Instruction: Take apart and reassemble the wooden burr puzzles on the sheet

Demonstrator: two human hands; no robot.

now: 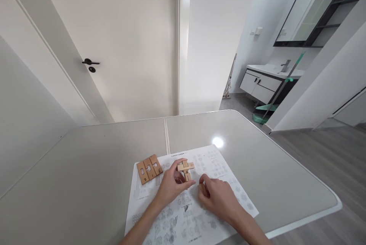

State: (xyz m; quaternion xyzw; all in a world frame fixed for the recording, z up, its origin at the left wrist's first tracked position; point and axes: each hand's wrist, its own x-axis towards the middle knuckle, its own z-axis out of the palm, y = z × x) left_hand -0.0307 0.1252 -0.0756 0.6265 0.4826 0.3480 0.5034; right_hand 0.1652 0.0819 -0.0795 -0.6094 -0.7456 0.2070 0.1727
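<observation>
The left hand [171, 186] pinches the small crossed light-brown wooden puzzle pieces [185, 170] upright over the printed white paper sheet [228, 172], steadying them, while the right hand [217, 197] rests beside, fingers curled, holding nothing.

A grey table [85, 168] faces a white door [120, 47]; vanity [263, 83] at right.

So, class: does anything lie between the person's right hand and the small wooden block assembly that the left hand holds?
Nothing visible does. Between the right hand and the crossed wooden block assembly pinched by the left hand lies only bare printed instruction sheet. The three loose notched wooden pieces sit off to the left.
</observation>
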